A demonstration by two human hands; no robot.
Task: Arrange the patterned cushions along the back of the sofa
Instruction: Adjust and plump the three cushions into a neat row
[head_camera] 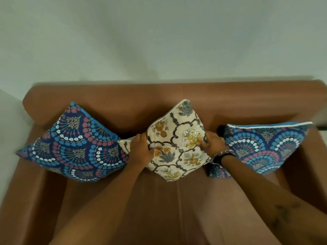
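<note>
A cream cushion (177, 138) with grey and yellow flowers stands on one corner at the middle of the brown sofa's backrest (159, 96). My left hand (141, 149) grips its left edge and my right hand (211, 143) grips its right edge. Leaning on the backrest at the left is a blue fan-patterned cushion (76, 144), also set on a corner. A matching blue cushion (265, 147) sits at the right, lying more level. Behind my left hand a small piece of cream fabric (124, 145) shows; what it belongs to is unclear.
The sofa seat (168, 200) spreads out below the cushions, with an armrest on the left (16, 200) and one on the right (307, 174). A pale wall (159, 41) rises behind the backrest. A watch and bangle sit on my right wrist (221, 155).
</note>
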